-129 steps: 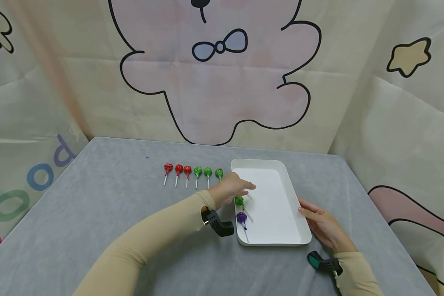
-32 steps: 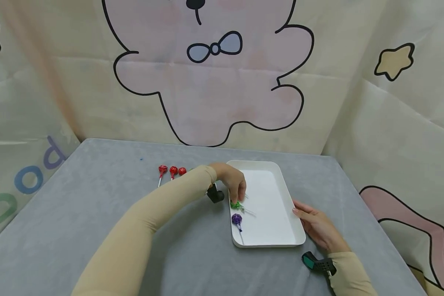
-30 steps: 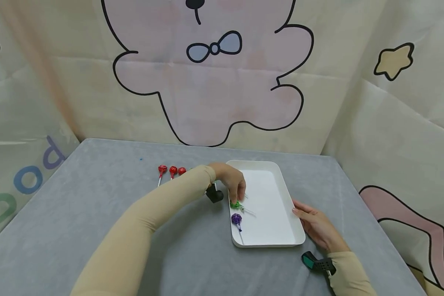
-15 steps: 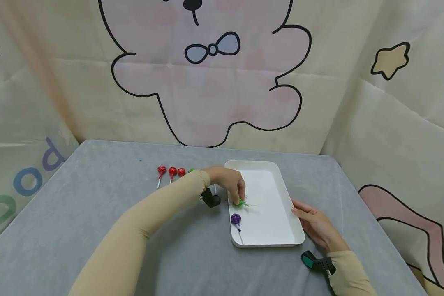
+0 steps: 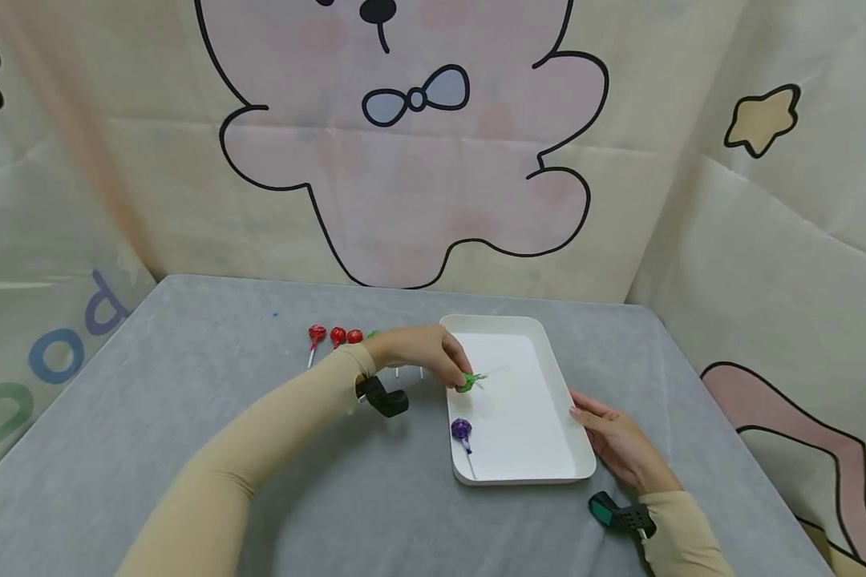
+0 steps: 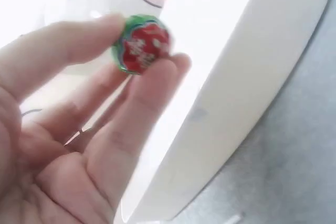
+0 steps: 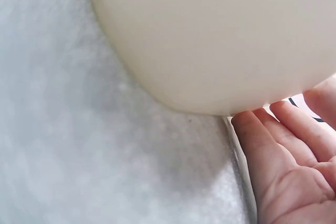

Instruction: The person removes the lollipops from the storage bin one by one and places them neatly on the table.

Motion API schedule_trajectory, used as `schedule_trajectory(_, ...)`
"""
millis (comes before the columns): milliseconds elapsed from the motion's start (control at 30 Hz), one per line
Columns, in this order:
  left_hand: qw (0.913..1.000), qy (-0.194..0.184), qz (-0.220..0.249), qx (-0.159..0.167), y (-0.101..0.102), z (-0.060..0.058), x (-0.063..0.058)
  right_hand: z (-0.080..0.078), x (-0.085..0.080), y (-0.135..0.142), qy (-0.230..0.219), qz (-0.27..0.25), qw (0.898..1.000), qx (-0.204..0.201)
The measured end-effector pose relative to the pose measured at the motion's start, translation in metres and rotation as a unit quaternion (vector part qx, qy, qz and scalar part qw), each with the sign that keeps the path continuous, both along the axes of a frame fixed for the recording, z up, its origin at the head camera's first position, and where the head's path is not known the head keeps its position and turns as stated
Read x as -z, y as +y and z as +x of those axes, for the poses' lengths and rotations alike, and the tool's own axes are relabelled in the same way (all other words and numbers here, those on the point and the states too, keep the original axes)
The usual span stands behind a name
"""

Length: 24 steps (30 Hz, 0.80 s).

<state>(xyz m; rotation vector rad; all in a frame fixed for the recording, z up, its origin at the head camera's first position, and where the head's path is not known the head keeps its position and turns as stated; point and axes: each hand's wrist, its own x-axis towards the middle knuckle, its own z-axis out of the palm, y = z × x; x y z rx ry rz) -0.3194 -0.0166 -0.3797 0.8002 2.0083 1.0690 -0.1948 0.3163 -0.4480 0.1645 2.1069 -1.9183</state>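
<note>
My left hand (image 5: pixel 429 353) pinches a green lollipop (image 5: pixel 465 382) by its candy head between thumb and fingers, over the left side of the white tray (image 5: pixel 527 465). In the left wrist view the lollipop's wrapper (image 6: pixel 142 45) shows a red patch with white print. Its thin pale stick points right, across the tray. Below it in the tray lies a purple lollipop (image 5: pixel 461 430), stick toward the front. My right hand (image 5: pixel 624 441) touches the tray's right edge; in the right wrist view its fingers (image 7: pixel 262 135) are nearly straight against the rim.
A row of lollipops lies on the grey cloth-covered table (image 5: pixel 375 497) left of the tray. Several red lollipops (image 5: pixel 337 336) show; green ones are mostly hidden behind the left arm (image 5: pixel 260 449). A printed curtain (image 5: pixel 418 192) stands behind the table.
The left hand was lower over the green lollipop in the tray; it has moved up and back with that lollipop in its pinch. The right hand stays at the tray's edge.
</note>
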Motion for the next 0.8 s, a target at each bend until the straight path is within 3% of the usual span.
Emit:
schedule_trajectory(167, 0.9976, -0.041, 0.047, -0.031, -0.017, 0.009, 0.002, -0.001, 0.001, -0.001, -0.003, 0.002, 1.0, 0.001)
schedule_trajectory(400, 0.99, -0.071, 0.089, -0.083, -0.029, 0.021, 0.01, -0.001, 0.003, -0.001, -0.002, -0.003, 1.0, -0.002)
schedule_trajectory(633, 0.9713, -0.112, 0.146, -0.151, -0.038, 0.032, 0.014, -0.001, 0.004, 0.001, 0.004, -0.003, 1.0, -0.009)
schedule_trajectory(800, 0.9532, -0.132, 0.181, -0.203, -0.041, 0.037, 0.015, -0.001, 0.003, 0.001, 0.004, 0.003, 1.0, -0.006)
